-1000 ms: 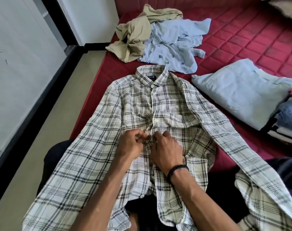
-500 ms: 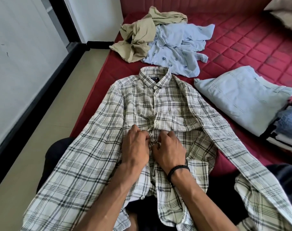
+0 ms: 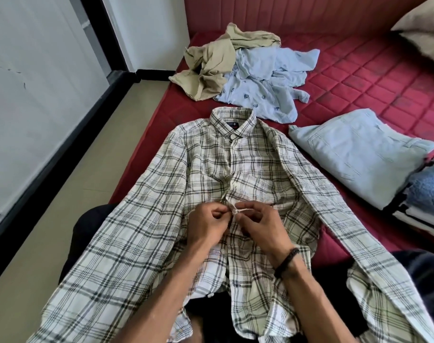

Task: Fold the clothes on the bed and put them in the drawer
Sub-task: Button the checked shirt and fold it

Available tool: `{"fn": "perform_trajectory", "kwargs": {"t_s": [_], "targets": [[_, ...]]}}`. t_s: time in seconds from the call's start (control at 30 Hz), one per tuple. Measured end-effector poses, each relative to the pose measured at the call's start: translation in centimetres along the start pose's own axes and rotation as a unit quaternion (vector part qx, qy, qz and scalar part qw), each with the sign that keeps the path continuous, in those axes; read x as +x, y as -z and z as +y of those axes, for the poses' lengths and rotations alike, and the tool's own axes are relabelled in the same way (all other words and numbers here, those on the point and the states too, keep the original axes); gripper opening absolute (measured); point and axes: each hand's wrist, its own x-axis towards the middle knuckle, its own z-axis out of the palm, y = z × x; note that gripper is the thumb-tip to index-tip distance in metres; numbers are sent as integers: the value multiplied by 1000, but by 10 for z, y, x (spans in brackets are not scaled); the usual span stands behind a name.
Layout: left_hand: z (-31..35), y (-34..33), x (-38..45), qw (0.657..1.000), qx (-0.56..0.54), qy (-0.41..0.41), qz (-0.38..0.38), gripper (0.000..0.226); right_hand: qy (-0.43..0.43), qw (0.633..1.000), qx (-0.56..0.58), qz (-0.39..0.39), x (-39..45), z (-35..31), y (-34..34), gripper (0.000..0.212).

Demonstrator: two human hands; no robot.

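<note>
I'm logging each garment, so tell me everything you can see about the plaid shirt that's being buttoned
The plaid shirt is cream with grey and dark checks, a woven, slightly crinkled fabric. It lies front up on the red bed, collar away from the person, long sleeves spread outward, hem over the person's lap. A dark label shows inside the collar. The left hand and right hand pinch its placket mid-chest.

We saw two bare forearms with no sleeves. A black beaded bracelet (image 3: 286,262) circled the right wrist, and dark trousers (image 3: 92,224) covered the legs below the arms.
</note>
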Motion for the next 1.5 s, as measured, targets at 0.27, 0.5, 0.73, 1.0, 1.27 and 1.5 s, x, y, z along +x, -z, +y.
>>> {"fn": "perform_trajectory", "kwargs": {"t_s": [0.27,0.5,0.73,1.0,1.27,1.5], "targets": [[-7,-7,-7,996,78,-38,-12,9,-2,984,-158,76,10,13,-15,17],[-9,-7,-9,985,158,-70,-8,12,-12,988,-141,58,9,12,-13,6],[-2,5,-16,999,20,-49,7,12,77,968,-179,160,-2,7,-13,11],[1,2,-16,997,19,-73,19,16,38,985,-133,103,0,12,-15,9],[2,-1,-16,996,43,-74,13,15,31,977,-166,129,-1,9,-17,11],[-1,1,-15,998,6,-45,31,14,38,987,-128,91,3,16,-17,7]]}}
